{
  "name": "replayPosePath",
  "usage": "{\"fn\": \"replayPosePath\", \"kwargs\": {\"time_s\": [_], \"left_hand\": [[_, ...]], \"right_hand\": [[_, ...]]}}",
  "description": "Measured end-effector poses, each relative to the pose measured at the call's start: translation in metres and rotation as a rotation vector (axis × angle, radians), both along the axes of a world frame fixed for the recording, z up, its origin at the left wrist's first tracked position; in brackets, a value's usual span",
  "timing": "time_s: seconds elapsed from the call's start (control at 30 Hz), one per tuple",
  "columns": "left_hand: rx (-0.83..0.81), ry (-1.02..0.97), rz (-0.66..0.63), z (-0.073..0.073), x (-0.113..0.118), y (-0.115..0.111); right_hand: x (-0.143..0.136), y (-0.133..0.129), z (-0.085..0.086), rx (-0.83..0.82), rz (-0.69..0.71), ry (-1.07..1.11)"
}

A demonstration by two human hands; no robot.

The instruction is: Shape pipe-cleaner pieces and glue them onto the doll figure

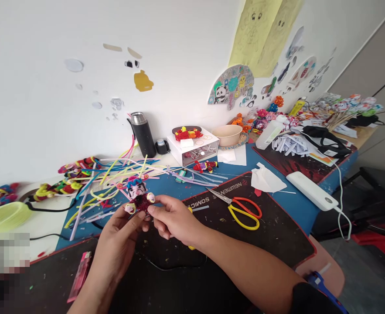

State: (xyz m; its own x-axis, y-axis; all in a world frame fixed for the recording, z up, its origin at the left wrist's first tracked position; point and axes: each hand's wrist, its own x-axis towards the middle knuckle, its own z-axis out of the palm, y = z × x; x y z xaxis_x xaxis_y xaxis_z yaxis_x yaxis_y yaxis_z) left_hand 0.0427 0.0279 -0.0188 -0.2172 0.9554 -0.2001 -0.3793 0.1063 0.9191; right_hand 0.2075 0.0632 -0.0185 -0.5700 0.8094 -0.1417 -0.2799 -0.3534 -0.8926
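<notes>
A small pipe-cleaner doll (136, 190) with a painted white face, blue and pink headdress and dark red body is held upright above the black mat (166, 257). My left hand (124, 233) grips its lower body from the left, thumb in front. From the right, my right hand (172, 218) pinches the side of the body between thumb and fingers. The fingers cover the doll's lower part. Scissors (241, 209) with one red and one yellow handle lie on the mat to the right.
Loose pipe cleaners (114, 170) spread behind my hands. Beyond them stand a black thermos (143, 135), a white box (195, 152) and a beige bowl (228, 135). A pink lighter (80, 277) lies at left, a white power bank (311, 191) at right.
</notes>
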Motion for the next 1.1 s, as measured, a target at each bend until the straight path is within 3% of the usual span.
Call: {"fn": "replayPosePath", "kwargs": {"time_s": [0.37,0.67,1.1], "left_hand": [[0.086,0.151,-0.03,0.002,0.006,-0.002],[0.064,0.211,-0.038,-0.007,0.002,-0.002],[0.027,0.384,0.0,0.005,0.005,-0.004]], "right_hand": [[0.001,0.0,0.005,0.015,-0.001,-0.051],[0.002,-0.001,0.008,0.008,0.011,-0.053],[0.001,0.0,0.011,-0.019,-0.001,-0.062]]}}
